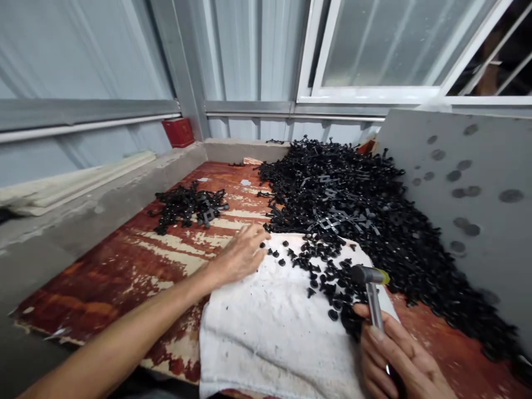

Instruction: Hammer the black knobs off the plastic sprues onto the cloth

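My right hand [394,349] is wrapped round the handle of a small hammer [374,293], its dark head and yellow tip raised over the white cloth [257,332]. Fingers bent and apart, my left hand [243,252] rests at the cloth's upper left edge, beside the big heap's near end; its fingertips are partly hidden. Small loose black plastic clips [332,282] with round heads lie scattered on the cloth between both hands. One clip sits close to my left thumb and fingers, but I see no clear grip on it.
A big heap of black plastic parts [341,183], some in lattice strips, covers the back and right of the worn red board [124,266]. A smaller pile [187,205] lies left. A spotted grey panel [469,194] leans at right; a low ledge [103,210] borders the left.
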The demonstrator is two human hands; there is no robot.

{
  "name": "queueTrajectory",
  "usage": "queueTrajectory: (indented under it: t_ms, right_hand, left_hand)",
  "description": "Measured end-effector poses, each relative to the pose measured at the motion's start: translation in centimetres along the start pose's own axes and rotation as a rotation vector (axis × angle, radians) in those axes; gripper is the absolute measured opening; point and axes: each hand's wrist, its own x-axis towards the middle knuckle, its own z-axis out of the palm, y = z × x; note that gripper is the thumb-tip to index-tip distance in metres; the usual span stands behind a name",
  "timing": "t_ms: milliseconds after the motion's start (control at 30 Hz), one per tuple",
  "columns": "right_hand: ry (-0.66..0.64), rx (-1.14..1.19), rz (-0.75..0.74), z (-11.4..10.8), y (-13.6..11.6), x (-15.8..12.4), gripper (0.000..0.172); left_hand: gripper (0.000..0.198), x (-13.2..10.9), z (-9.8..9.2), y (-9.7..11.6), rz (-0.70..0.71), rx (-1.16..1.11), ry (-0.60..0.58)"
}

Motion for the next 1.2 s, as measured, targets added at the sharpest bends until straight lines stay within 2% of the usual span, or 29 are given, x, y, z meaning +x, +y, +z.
queueTrajectory:
  t_ms: [67,167,267,400,500,600,700,833,1000,1100,1200]
  right_hand:
    - [0.037,0.061,-0.047,0.6,-0.3,-0.3,0.035]
    - [0.071,0.178,-0.121,1.1,-0.6,-0.2,0.031]
    - [0.085,0.296,-0.175,1.0,-0.9,0.1,0.028]
    - [0.06,0.381,-0.158,0.9,-1.5,0.2,0.023]
    - [0.063,0.415,-0.153,0.9,-1.7,0.3,0.024]
    - [0.077,0.442,-0.145,0.9,-1.8,0.3,0.031]
    - [0.102,0.448,-0.133,0.9,-1.8,0.3,0.035]
    - [0.132,0.394,-0.154,0.7,-1.6,0.2,0.039]
    - [0.141,0.363,-0.13,0.7,-1.8,0.2,0.04]
    - [0.162,0.366,-0.099,1.0,-2.1,0.2,0.041]
    - [0.163,0.346,-0.09,1.0,-2.2,0.2,0.038]
  left_hand:
    - [0.024,0.2,1.5,1.8,0.177,0.002,-0.05]
    - [0.023,1.3,2.8,3.6,0.301,-0.018,-0.099]
    - [0.025,2.7,3.9,4.9,0.345,-0.036,-0.139]
    - [0.03,3.9,5.2,7.1,0.35,-0.016,-0.176]
    - [0.03,3.6,5.8,9.1,0.384,-0.012,-0.197]
    - [0.026,2.2,5.9,10.2,0.432,-0.019,-0.189]
    - [0.022,0.4,5.3,9.9,0.449,-0.029,-0.19]
    - [0.023,-2.6,3.9,7.7,0.439,-0.043,-0.153]
    - [0.019,-6.2,1.8,4.5,0.294,-0.03,-0.054]
    - [0.015,-6.7,1.1,3.9,0.217,0.008,0.016]
    - [0.018,-5.3,1.4,5.0,0.243,0.035,0.001]
